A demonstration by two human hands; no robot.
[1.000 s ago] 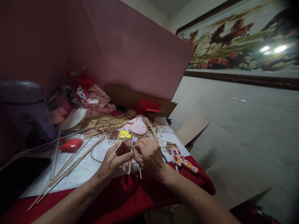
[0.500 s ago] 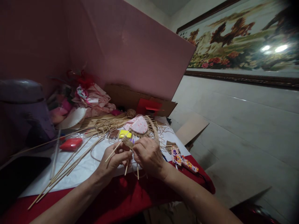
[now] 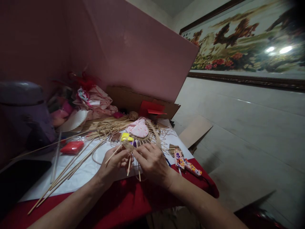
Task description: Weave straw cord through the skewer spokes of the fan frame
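Between my two hands is a piece of twine weaving on thin wooden sticks, whose ends poke out downward and to the left. My left hand is closed on its left side, thumb against the sticks. The fingers of my right hand are pinched on the right side of the weaving and partly hide it. Just beyond lies a fan-shaped frame of sticks edged with a twine band, with a pink spotted cloth piece on it. A yellow packet sits close behind my left hand.
Long sticks lie across the white sheet at left, beside a red packet and a dark flat object. A flower-patterned cloth item rests near the right edge. Cardboard and a twine ball stand behind.
Both hands have shifted slightly; the weaving sits a little lower and further left. My right fingers have moved down along it. The pink cloth piece has a slightly different shape and position.
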